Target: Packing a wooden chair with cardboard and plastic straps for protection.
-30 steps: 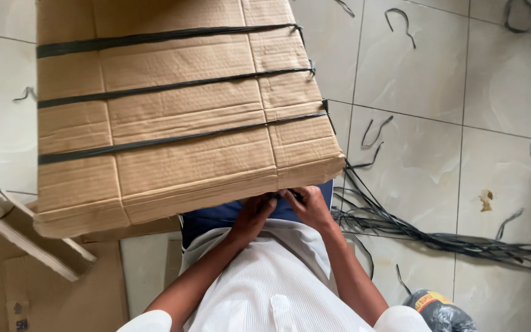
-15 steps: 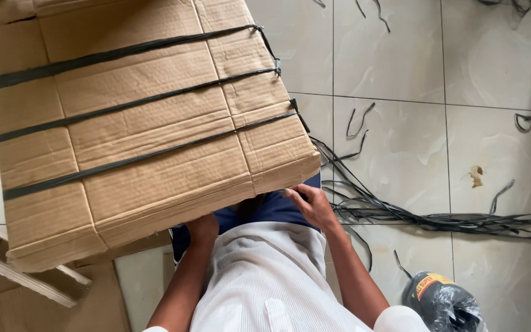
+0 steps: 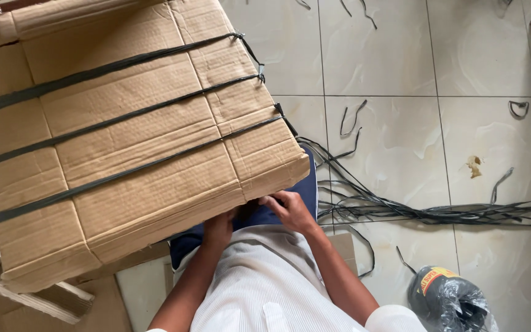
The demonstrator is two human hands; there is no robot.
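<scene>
From the head view, pale glossy floor tiles (image 3: 401, 147) are littered with loose black strap lengths (image 3: 437, 214); flattened cardboard (image 3: 44, 301) lies at lower left, and a roll in dark plastic wrap (image 3: 453, 304) at lower right. A large cardboard box (image 3: 130, 135), bound by three black straps (image 3: 112, 120), rests tilted over the person's lap. The left hand (image 3: 219, 229) touches its near bottom edge, fingers hidden, so its grip cannot be told. The right hand (image 3: 290, 210), fingers curled, reaches under that edge; what it pinches is unclear.
</scene>
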